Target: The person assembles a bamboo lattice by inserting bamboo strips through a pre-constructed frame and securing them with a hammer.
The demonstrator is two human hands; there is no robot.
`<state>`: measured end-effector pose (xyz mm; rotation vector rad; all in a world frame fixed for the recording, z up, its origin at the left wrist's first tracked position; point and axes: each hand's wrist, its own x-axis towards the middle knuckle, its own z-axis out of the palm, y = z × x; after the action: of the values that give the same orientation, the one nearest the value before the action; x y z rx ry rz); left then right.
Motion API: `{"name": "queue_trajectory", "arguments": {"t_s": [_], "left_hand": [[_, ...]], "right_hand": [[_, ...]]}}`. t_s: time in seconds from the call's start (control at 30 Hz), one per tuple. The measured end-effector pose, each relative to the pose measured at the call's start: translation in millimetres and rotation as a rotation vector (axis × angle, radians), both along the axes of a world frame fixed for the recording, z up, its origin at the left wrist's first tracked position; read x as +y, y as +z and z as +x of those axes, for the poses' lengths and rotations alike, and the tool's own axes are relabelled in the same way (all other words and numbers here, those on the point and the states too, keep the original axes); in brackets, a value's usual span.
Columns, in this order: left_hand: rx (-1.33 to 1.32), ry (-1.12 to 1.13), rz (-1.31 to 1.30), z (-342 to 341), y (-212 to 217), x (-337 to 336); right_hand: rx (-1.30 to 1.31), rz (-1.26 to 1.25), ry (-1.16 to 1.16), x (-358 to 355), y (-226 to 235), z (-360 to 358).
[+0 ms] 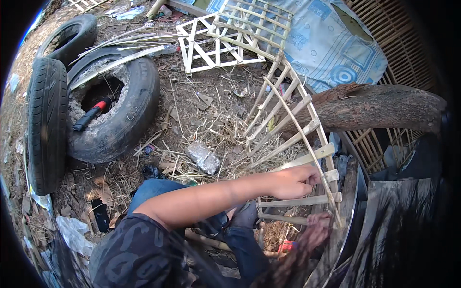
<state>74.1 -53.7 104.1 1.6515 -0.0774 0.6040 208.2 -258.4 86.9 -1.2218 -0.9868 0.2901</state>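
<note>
The left arm reaches from the lower middle of the view up and to the right, elbow bent and forearm nearly level, ending at the left hand (293, 182), whose fingers are curled together and pinching a slat of the bamboo lattice (288, 129) near its lower right end. The lattice lies tilted on the ground, running from the hands up toward the top middle, with one long thin strip crossing its slats diagonally. The right hand (314, 230) sits just below the left, low at the lattice's bottom slats, blurred and partly hidden; its fingers seem bent against a slat, but I cannot tell whether they grip it. A thick log (379, 108) crosses behind the lattice on the right. On the ground to the left lie stacked tyres (129, 120), one holding a tool with a red and black handle (93, 114). A second lattice (216, 43) and a blue cloth (326, 43) lie at the top.
</note>
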Motion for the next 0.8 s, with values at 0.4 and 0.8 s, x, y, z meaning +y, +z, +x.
{"name": "queue_trajectory", "arguments": {"t_s": [0.4,0.8], "left_hand": [[0.026,0.053,-0.196,2.7,-24.2,-2.9],[0.169,0.354,-0.279,-18.2,-29.6,44.9]], "right_hand": [[0.015,-0.001,-0.166,21.4,-0.2,2.2],[0.097,0.053,-0.237,63.3,36.4,-0.8]]}}
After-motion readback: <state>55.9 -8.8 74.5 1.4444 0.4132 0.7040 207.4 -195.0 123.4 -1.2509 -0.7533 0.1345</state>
